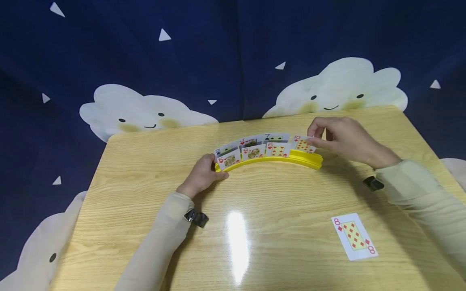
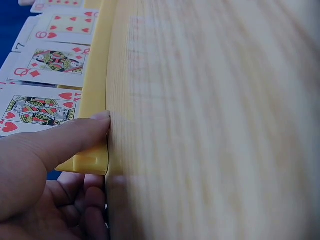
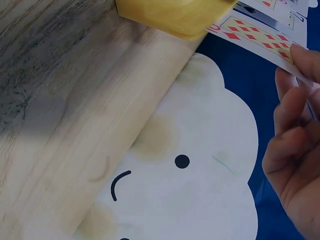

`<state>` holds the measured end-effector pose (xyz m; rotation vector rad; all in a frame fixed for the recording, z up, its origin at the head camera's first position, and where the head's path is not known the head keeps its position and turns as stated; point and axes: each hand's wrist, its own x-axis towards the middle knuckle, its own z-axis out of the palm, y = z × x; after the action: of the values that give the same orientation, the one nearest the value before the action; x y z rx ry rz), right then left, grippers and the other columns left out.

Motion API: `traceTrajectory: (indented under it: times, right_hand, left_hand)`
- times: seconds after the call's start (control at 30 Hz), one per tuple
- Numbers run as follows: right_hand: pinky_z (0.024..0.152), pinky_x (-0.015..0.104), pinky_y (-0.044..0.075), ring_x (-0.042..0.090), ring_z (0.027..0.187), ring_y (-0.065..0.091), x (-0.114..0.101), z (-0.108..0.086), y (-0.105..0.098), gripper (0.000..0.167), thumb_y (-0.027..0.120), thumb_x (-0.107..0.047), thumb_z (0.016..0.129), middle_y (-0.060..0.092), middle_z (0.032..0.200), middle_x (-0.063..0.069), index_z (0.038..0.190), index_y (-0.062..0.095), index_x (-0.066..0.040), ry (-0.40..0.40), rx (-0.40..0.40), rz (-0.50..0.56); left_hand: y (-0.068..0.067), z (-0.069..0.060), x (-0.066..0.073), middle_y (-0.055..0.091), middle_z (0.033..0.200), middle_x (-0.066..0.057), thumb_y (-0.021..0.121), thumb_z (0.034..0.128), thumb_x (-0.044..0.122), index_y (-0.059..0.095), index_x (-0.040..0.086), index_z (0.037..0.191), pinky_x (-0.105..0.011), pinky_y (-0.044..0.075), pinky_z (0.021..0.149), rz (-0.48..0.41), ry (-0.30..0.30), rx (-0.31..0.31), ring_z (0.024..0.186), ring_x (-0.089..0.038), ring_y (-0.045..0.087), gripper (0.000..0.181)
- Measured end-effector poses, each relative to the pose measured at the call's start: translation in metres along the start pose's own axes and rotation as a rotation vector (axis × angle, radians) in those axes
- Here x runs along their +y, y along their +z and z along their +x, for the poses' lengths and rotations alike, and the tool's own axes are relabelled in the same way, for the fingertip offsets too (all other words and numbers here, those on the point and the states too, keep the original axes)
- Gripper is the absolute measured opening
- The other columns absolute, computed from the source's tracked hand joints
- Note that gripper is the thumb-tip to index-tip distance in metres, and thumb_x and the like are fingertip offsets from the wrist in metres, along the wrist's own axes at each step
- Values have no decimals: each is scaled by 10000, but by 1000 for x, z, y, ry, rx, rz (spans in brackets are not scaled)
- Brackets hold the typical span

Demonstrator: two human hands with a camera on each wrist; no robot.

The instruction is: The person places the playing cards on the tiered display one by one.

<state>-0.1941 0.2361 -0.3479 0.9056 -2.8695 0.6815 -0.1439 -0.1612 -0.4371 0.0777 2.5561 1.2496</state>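
A curved yellow card holder (image 1: 307, 160) stands on the table with playing cards upright in two rows. My left hand (image 1: 204, 171) grips its left end, and the left wrist view shows the thumb along the front and curled fingers behind. In front are the king of hearts (image 2: 37, 111), queen of diamonds (image 2: 57, 64) and six of hearts (image 1: 278, 150). Behind them a jack (image 1: 251, 142) and a black seven (image 1: 276, 138) show partly. At the right end my right hand (image 1: 342, 139) pinches the ten of diamonds (image 3: 257, 37) by its upper edge. Which row it stands in, I cannot tell.
An eight of diamonds (image 1: 354, 237) lies face up on the wooden table (image 1: 284, 210), nearer to me on the right. Dark blue cloth (image 1: 225, 52) with white clouds and triangles surrounds the table's far and side edges.
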Motion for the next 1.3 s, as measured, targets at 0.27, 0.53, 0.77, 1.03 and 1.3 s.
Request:
traceTrajectory:
  times: [0.27, 0.53, 0.77, 1.03, 1.3]
  right_hand:
    - [561, 303, 408, 152, 629, 527, 1, -1, 1, 210, 888, -221, 952, 682, 863, -57, 1090, 739, -165, 16, 7, -25]
    - [595, 331, 427, 131, 639, 544, 2, -11, -4, 349, 911, -315, 922, 755, 983, -30, 1191, 752, -159, 23, 70, -67]
    - [627, 273, 418, 147, 718, 557, -3, -31, -8, 338, 918, -251, 906, 766, 1069, 43, 1182, 767, -126, 11, 197, -108]
    - [518, 239, 378, 10, 608, 441, -3, -62, -6, 239, 931, -185, 886, 622, 816, -194, 971, 733, -289, -101, 23, -131]
    - [661, 313, 488, -21, 792, 531, 2, -107, 11, 311, 930, -428, 874, 585, 965, -259, 1062, 701, -331, -126, -257, -146]
  left_hand:
    - [1, 0, 0, 607, 1251, -204, 843, 968, 85, 634, -76, 1276, -357, 497, 861, 1, 6, -3, 1025, -260, 583, 405]
    - [2, 1, -1, 605, 1255, -202, 841, 971, 92, 627, -77, 1294, -362, 497, 871, 0, 1, -2, 1035, -263, 582, 423]
    - [2, -1, -2, 598, 1216, -196, 850, 962, 88, 629, -71, 1223, -355, 458, 827, 10, -2, 1, 998, -261, 551, 377]
    - [5, -1, -4, 601, 1227, -202, 851, 958, 83, 634, -77, 1242, -349, 478, 829, 7, 11, -4, 1000, -259, 569, 391]
    - [1, 1, -3, 604, 1249, -210, 842, 967, 80, 628, -72, 1230, -356, 483, 847, 17, 15, -3, 1018, -267, 575, 372]
